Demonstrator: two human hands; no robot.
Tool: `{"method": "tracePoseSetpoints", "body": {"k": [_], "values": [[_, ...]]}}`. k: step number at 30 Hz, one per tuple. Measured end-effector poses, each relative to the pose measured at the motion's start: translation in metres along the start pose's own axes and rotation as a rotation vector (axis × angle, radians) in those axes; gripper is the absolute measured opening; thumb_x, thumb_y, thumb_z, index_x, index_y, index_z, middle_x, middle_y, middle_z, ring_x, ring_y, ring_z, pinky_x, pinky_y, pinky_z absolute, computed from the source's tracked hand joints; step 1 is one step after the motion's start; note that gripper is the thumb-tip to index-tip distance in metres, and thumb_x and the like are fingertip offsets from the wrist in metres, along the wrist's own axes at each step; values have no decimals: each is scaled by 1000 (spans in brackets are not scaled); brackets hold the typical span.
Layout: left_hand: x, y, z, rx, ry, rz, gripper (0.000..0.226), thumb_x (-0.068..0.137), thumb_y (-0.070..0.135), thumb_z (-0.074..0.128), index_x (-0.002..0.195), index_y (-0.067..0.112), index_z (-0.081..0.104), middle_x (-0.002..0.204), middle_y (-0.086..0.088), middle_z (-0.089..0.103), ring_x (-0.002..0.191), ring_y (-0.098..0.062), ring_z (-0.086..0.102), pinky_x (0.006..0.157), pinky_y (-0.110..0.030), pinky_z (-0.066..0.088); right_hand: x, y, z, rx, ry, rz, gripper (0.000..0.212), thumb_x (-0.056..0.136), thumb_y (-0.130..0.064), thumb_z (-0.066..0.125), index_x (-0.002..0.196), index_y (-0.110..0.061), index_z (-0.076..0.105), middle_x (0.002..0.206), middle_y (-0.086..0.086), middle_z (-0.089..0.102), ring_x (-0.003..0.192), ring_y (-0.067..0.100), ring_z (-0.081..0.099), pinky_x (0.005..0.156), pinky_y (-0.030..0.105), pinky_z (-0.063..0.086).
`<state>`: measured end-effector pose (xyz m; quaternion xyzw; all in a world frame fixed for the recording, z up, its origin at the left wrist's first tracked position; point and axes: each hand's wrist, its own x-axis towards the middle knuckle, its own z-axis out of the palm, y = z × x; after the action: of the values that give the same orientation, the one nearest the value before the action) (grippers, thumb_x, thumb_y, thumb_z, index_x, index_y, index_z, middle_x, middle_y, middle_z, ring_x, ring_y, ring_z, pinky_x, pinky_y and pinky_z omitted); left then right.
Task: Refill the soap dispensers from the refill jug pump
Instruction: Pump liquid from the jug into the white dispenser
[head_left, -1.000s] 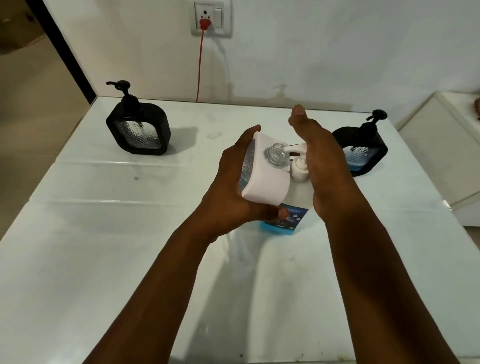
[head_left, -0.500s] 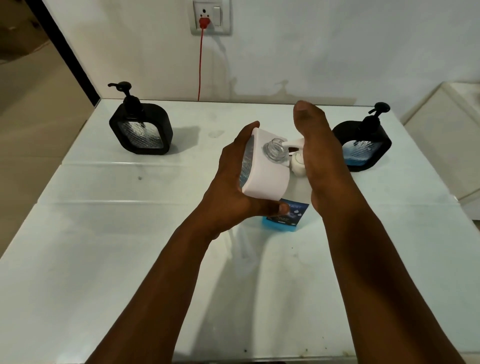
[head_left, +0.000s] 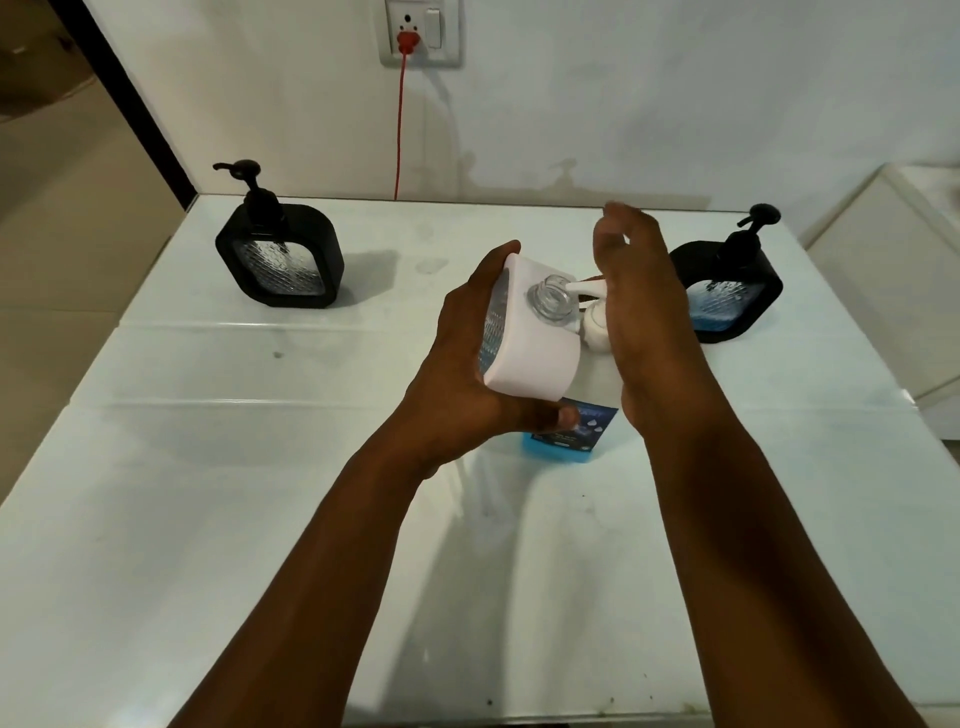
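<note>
White dispenser (head_left: 524, 358), pump-less glass neck open, tilted in left hand (head_left: 462, 384).

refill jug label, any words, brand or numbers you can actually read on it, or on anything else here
Nothing can be read.
Refill jug: its blue label shows white drop shapes and lines of print, too small and blurred to read, partly behind the left hand.
White dispenser, both black dispensers, wall socket: no text visible.

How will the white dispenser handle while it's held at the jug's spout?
The white dispenser looks rigid, probably smooth and slippery. With its glass neck open, tilting could spill soap. The left hand wraps it, so it seems fairly light.
</note>
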<state>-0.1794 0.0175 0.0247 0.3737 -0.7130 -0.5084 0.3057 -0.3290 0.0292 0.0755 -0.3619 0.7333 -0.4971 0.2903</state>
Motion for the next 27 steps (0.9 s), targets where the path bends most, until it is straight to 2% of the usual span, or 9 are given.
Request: {"method": "tracePoseSetpoints", "body": {"k": [4,6,10,13,16,18,21,23,27], "values": [[-1,0,-1,-7,3,-8,125,56,35,93,159,41,23,171,14,29,157,-13,35,128,-53,38,6,-14,-3,64,-110,114,59,101,-56,31,148,-21,40,153,0,42,128,19,46,109,32,32],[-1,0,-1,-12,0,-18,132,54,35,94,165,38,22,169,16,31,156,-11,36,127,-52,40,5,-12,-5,41,-124,102,57,102,-54,33,148,-22,40,153,-1,41,134,18,43,111,32,32],[-1,-1,0,-13,-9,-11,132,55,35,94,165,37,22,169,17,31,155,-11,37,127,-51,40,3,-1,-6,-35,-69,-52,38,106,-25,39,143,-33,44,149,-10,42,113,1,51,91,17,43],[-2,2,2,-8,-14,-7,130,55,36,93,164,37,21,170,14,30,156,-12,36,128,-51,39,5,1,-5,-54,-23,-91,46,103,-16,38,139,-43,44,149,-14,41,107,3,55,99,28,47],[-2,3,1,-13,-11,-3,126,55,36,93,159,42,22,171,14,29,157,-13,35,128,-53,39,3,6,-1,-41,16,-91,41,102,-23,37,135,-46,47,147,-14,44,120,12,55,105,39,47],[-2,0,0,-11,-4,5,128,56,36,93,163,38,22,172,13,29,157,-15,36,127,-55,40,3,4,1,-58,9,-46,34,105,-34,36,136,-40,48,147,-11,46,124,14,52,105,32,40],[-2,-2,-1,-1,-3,-5,133,56,36,95,167,34,21,172,14,29,158,-14,35,127,-54,39,3,-4,1,17,-24,60,41,103,-49,36,136,-29,49,144,-4,51,124,18,52,109,35,37],[-2,-1,0,-3,-5,-4,137,52,40,98,166,40,21,170,18,30,157,-10,35,128,-52,40,4,-9,-3,53,-35,74,45,103,-49,38,140,-24,48,145,-3,50,128,17,51,114,39,34],[-1,2,0,-3,-11,-3,132,54,39,95,163,40,20,171,15,29,158,-13,35,128,-54,39,1,-8,-5,-19,-45,-23,36,107,-30,35,141,-30,46,145,-9,46,99,-4,55,99,26,41]]}}
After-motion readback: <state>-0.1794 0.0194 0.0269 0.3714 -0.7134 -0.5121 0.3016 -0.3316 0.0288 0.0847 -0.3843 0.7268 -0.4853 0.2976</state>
